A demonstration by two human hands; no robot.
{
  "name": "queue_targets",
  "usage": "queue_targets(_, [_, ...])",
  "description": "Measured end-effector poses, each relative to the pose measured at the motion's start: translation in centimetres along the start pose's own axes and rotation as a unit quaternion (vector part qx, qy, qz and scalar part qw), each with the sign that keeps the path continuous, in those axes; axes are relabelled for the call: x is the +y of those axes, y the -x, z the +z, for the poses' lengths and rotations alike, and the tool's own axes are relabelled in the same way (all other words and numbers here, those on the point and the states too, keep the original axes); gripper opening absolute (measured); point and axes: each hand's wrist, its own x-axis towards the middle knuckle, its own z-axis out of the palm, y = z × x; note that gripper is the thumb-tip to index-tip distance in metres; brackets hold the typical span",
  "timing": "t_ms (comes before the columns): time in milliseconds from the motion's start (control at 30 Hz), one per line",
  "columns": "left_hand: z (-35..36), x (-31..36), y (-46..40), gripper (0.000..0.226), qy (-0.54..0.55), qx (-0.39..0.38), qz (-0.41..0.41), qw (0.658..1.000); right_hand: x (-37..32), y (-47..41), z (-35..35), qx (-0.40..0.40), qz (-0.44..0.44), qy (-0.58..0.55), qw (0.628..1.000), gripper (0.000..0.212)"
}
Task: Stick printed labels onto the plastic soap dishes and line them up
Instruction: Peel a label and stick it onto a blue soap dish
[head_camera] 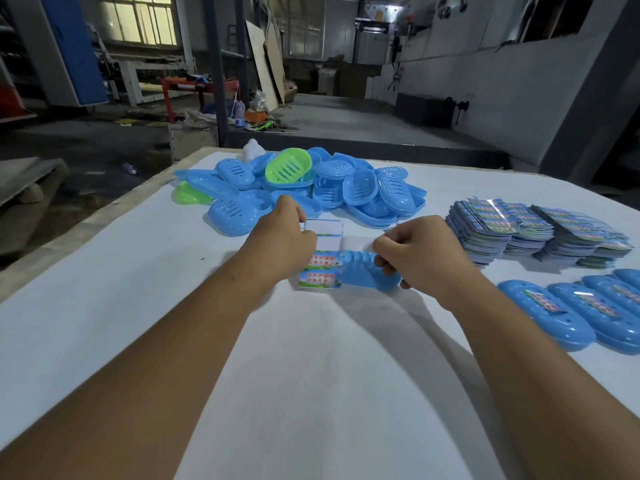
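Observation:
A blue soap dish lies on the white table in front of me. My right hand grips its right end with closed fingers. A printed label covers the dish's left part, and a pale strip of backing rises from it toward my left hand, which pinches that strip. Behind them lies a heap of unlabelled blue soap dishes with a green dish on top and another green dish at its left. A row of labelled blue dishes sits at the right.
Stacks of printed labels stand at the right behind the labelled row. A white object sits behind the heap near the table's far edge. The table's left edge drops to a workshop floor with clutter.

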Motion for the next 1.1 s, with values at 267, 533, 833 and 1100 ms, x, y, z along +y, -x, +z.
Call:
queue_targets(267, [-0.4, -1.2, 0.1, 0.039, -0.171, 0.012, -0.054, 0.984, -0.3, 0.2, 0.2, 0.011, -0.009, 0.002, 1.0, 0.022])
queue_targets(533, [0.2, -0.6, 0.2, 0.007, -0.131, 0.052, 0.035, 0.989, -0.8, 0.6, 0.6, 0.049, -0.031, -0.006, 0.998, 0.022])
queue_targets(833, [1.7, 1.6, 1.5, 0.015, 0.191, -0.049, 0.104, 0.975, -0.8, 0.5, 1.0, 0.082, -0.065, -0.006, 0.994, 0.028])
queue_targets(1100, [1.9, 1.4, 1.3, 0.014, 0.206, -0.064, 0.08, 0.973, -0.7, 0.6, 1.2, 0.066, -0.082, 0.004, 0.994, 0.023])
